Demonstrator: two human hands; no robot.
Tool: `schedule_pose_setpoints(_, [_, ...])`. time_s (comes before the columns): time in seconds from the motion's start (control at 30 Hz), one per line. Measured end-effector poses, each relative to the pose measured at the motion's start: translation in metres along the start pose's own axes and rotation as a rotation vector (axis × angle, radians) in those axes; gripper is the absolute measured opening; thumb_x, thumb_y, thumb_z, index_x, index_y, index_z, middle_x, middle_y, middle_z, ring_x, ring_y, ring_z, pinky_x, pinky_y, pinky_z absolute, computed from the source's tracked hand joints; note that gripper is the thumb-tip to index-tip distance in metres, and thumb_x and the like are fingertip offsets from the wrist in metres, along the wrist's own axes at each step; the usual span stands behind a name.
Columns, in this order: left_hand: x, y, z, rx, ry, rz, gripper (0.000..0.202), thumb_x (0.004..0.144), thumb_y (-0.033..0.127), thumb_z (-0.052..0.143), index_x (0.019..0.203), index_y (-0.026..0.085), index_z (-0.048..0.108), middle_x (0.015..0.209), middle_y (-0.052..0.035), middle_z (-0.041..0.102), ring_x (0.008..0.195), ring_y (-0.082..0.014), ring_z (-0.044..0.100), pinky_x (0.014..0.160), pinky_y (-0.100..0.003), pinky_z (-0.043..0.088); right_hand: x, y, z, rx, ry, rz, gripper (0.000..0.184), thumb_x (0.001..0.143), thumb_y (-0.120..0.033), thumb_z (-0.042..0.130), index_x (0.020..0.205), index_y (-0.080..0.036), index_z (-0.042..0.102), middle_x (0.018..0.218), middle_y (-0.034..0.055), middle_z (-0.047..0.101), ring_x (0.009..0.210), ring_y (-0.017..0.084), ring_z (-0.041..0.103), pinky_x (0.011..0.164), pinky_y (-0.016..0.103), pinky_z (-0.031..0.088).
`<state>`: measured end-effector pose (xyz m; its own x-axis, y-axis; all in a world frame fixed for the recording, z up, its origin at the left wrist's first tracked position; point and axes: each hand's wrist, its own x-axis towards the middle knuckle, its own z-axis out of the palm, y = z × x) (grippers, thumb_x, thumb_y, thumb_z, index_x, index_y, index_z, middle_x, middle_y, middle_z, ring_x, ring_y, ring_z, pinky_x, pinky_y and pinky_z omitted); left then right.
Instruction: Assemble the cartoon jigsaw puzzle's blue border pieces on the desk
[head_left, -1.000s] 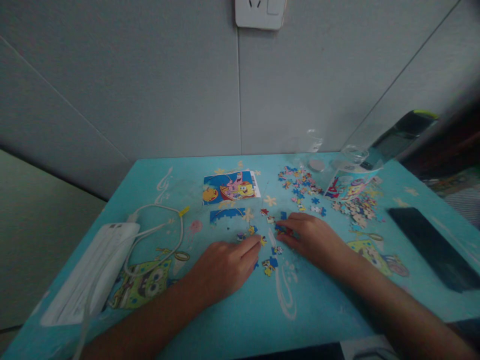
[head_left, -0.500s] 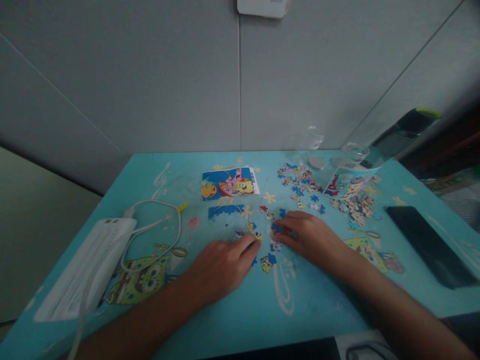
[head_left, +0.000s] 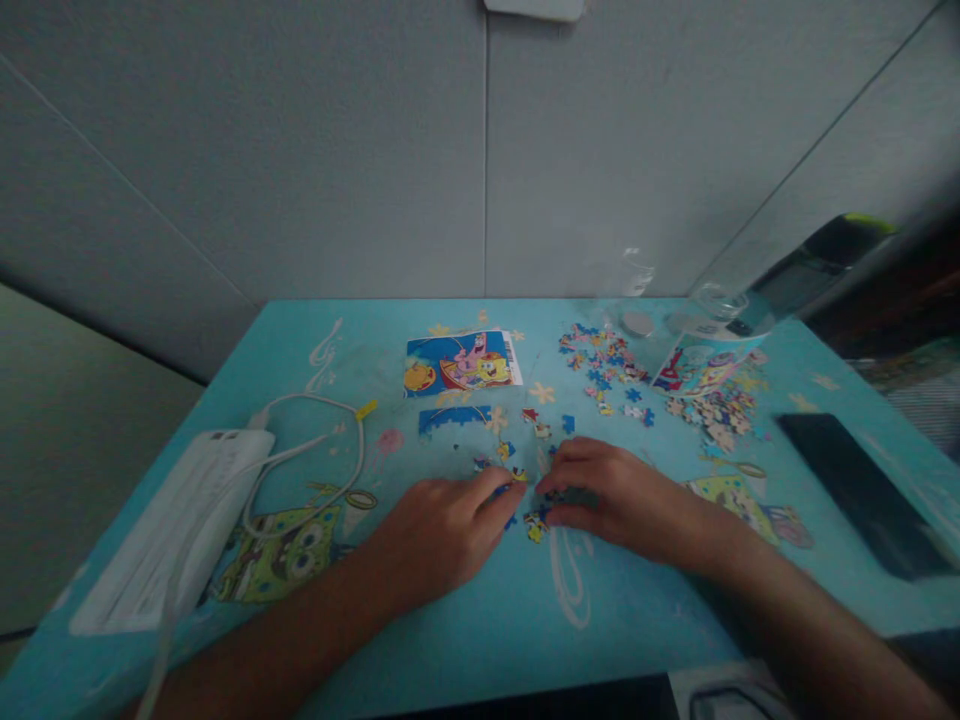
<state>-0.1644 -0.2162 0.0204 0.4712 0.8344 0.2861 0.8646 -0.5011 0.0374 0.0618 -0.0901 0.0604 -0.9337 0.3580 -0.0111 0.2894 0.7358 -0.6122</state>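
Note:
My left hand (head_left: 454,515) pinches a small yellow-and-blue puzzle piece (head_left: 518,476) between thumb and forefinger, just above the table. Opposite it, my right hand (head_left: 600,490) curls its thumb and fingers around another puzzle piece (head_left: 553,497), partly hidden by the fingers. Loose pieces lie around both hands, including a yellow-and-blue one (head_left: 535,527) below the right thumb and a blue one (head_left: 568,424) above the knuckles. Farther back lies a joined blue strip of puzzle (head_left: 454,418), beneath a picture card (head_left: 461,364) showing cartoon figures.
Puzzle pieces are heaped (head_left: 600,355) at the back right, with more (head_left: 720,415) by a clear printed tub (head_left: 705,360). A dark phone-like slab (head_left: 862,490) lies right. On the left are a white power bank (head_left: 176,530) and its cable (head_left: 360,450).
My right hand has moved slightly down and toward the left hand, from the blue pieces onto a lower one. My left hand keeps its pinch in nearly the same place. The view shifted slightly.

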Motion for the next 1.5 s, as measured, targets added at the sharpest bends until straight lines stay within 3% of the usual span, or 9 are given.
schedule_pose_setpoints(0.2, [-0.013,-0.029,-0.011,0.059,0.112,-0.160,0.032,0.098,0.023,0.050,0.129,0.022,0.059,0.117,-0.0051,0.066,0.079,-0.0167,0.068,0.067,-0.033,0.056,0.001,-0.008,0.007,0.039,-0.102,-0.075,0.015,0.092,-0.027,0.068,0.105,-0.024,0.074,0.102,0.0046,0.067,0.098,0.018,0.062,0.091,0.033,0.047])
schedule_pose_setpoints(0.4, [-0.021,-0.051,-0.019,0.083,0.184,-0.305,0.029,0.098,0.024,0.052,0.126,0.023,0.062,0.108,-0.0036,0.068,0.079,-0.0136,0.067,0.063,-0.025,0.052,0.001,-0.008,0.011,-0.015,-0.122,-0.172,0.018,0.097,-0.027,0.061,0.108,-0.029,0.075,0.092,0.0035,0.066,0.093,0.018,0.061,0.088,0.035,0.045])
schedule_pose_setpoints(0.53, [-0.018,-0.052,-0.020,0.120,0.167,-0.323,0.030,0.099,0.026,0.051,0.127,0.023,0.061,0.108,-0.0038,0.069,0.080,-0.0143,0.068,0.057,-0.024,0.048,0.002,-0.010,0.009,-0.005,-0.115,-0.182,0.018,0.098,-0.028,0.059,0.104,-0.029,0.076,0.092,0.0037,0.067,0.092,0.017,0.062,0.086,0.034,0.045])
schedule_pose_setpoints(0.77, [-0.018,-0.051,-0.023,0.076,0.122,-0.284,0.015,0.098,0.025,0.049,0.095,0.019,0.063,0.086,-0.0012,0.068,0.071,-0.0139,0.064,0.059,-0.025,0.047,0.004,-0.002,0.004,-0.023,0.052,-0.122,0.021,0.099,-0.026,0.055,0.108,-0.024,0.074,0.093,0.0061,0.068,0.089,0.018,0.063,0.082,0.033,0.050])
schedule_pose_setpoints(1.07, [-0.020,-0.050,-0.020,0.070,0.114,-0.291,0.013,0.097,0.027,0.052,0.105,0.021,0.061,0.085,0.0004,0.070,0.071,-0.0145,0.066,0.060,-0.027,0.046,0.005,0.000,0.004,-0.046,0.116,-0.106,0.022,0.099,-0.026,0.054,0.110,-0.024,0.073,0.094,0.0067,0.069,0.090,0.019,0.064,0.083,0.035,0.052])
schedule_pose_setpoints(1.27, [-0.021,-0.048,-0.018,0.074,0.115,-0.278,0.014,0.097,0.028,0.053,0.105,0.022,0.062,0.089,-0.0011,0.072,0.073,-0.0160,0.067,0.061,-0.028,0.048,0.005,-0.003,0.003,-0.016,0.041,-0.140,0.021,0.100,-0.026,0.055,0.110,-0.023,0.072,0.095,0.0061,0.069,0.090,0.019,0.063,0.085,0.036,0.050])
schedule_pose_setpoints(1.5, [-0.021,-0.048,-0.017,0.077,0.102,-0.285,0.015,0.098,0.029,0.052,0.105,0.022,0.063,0.091,-0.0008,0.072,0.076,-0.0177,0.067,0.062,-0.030,0.049,0.005,-0.004,0.002,-0.018,0.039,-0.130,0.020,0.099,-0.025,0.055,0.110,-0.023,0.072,0.093,0.0055,0.068,0.089,0.019,0.062,0.084,0.036,0.049])
